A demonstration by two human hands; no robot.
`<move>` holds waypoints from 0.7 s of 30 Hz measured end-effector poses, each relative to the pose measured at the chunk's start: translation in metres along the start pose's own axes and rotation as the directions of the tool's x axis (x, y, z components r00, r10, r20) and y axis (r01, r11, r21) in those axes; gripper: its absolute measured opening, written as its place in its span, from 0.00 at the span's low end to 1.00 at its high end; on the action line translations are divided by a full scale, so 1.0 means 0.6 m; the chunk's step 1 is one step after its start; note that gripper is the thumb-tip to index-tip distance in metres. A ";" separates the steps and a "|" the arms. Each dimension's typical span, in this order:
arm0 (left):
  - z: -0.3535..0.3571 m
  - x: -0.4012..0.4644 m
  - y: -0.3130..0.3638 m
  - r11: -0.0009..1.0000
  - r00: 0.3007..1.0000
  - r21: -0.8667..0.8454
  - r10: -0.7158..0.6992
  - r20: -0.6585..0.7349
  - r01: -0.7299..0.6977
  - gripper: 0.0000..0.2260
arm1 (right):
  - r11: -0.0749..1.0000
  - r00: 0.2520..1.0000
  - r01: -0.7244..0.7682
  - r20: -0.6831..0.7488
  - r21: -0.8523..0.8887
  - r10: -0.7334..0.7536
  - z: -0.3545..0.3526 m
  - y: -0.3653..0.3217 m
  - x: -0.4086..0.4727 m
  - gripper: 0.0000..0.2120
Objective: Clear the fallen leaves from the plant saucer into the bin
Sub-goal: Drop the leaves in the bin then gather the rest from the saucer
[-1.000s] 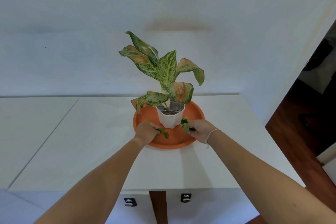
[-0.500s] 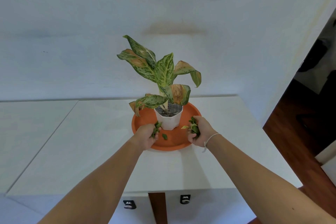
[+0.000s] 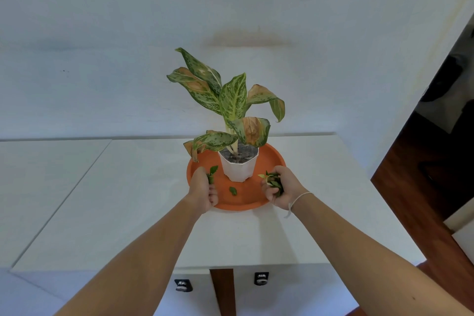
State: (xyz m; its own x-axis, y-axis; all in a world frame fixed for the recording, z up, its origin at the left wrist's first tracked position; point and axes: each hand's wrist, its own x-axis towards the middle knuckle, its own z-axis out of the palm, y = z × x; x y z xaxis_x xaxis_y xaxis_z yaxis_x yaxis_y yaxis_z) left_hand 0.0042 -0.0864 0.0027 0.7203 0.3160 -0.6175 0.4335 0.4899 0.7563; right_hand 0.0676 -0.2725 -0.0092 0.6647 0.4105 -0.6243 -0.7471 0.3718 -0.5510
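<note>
An orange plant saucer (image 3: 272, 159) sits on the white counter, with a white pot (image 3: 238, 168) holding a speckled green plant (image 3: 230, 100) in its middle. My left hand (image 3: 202, 191) is closed over the saucer's left front rim, with small green leaves (image 3: 212, 172) sticking out of the fist. My right hand (image 3: 280, 188) is closed at the right front rim around a bunch of green leaves (image 3: 273, 181). One small leaf (image 3: 233, 190) lies loose on the saucer between my hands. No bin is in view.
The white counter (image 3: 143, 202) runs left along a white wall, and its front edge is just below my forearms. Two black cabinet handles (image 3: 261, 278) sit under the edge. A dark wooden floor (image 3: 423, 187) and a doorway lie to the right.
Both hands have closed over leaves and lifted slightly from the saucer floor. My hands have moved apart toward the rim, and one leaf now lies loose between them.
</note>
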 end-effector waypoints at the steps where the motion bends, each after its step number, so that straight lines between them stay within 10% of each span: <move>1: 0.000 0.000 0.000 1.000 1.000 0.013 0.011 -0.002 -0.011 0.11 | 1.000 1.000 0.001 0.003 0.011 -0.001 0.000 0.001 0.000 0.06; 21: 0.003 0.030 0.005 0.879 0.982 0.455 0.183 -0.040 -0.145 0.12 | 0.988 0.999 -0.032 -0.028 0.152 0.036 -0.005 0.005 -0.022 0.12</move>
State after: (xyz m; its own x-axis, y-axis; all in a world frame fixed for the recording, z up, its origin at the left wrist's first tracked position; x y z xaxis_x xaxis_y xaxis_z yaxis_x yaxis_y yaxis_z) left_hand 0.0191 -0.0805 -0.0057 0.7649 0.4327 -0.4772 0.5231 0.0152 0.8521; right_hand 0.0565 -0.2793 -0.0039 0.6365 0.4004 -0.6591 -0.7583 0.4807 -0.4403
